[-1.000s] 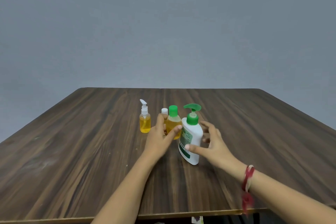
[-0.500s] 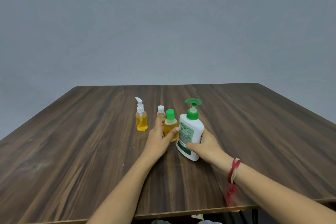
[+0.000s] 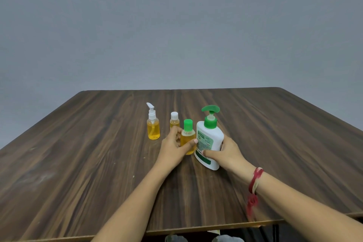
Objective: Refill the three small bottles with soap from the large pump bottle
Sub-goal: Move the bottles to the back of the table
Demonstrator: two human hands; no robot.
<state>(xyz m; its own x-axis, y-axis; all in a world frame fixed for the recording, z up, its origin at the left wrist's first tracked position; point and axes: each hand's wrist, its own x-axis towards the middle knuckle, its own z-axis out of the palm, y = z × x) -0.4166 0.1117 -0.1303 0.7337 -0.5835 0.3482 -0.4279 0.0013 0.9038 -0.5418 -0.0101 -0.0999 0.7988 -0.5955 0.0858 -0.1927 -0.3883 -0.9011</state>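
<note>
Mid-table, the left hand [image 3: 172,147] curls thumb and fingers round the green-capped small bottle [image 3: 188,139], just beside the large pump bottle [image 3: 209,143], which the right hand [image 3: 225,152] grips low (thumb across the label). The white-capped bottle [image 3: 174,121] stands behind the left hand, the white-pump bottle [image 3: 153,128] further left. Bare wood surrounds them; the table [image 3: 78,163] edges lie well apart.

A: Where's the only camera?
B: On the person's head, facing forward and down across the wooden table [image 3: 88,163] to the grey wall [image 3: 176,25].
A: How near?
B: Close: forearms [image 3: 137,202] enter from the bottom edge.
</note>
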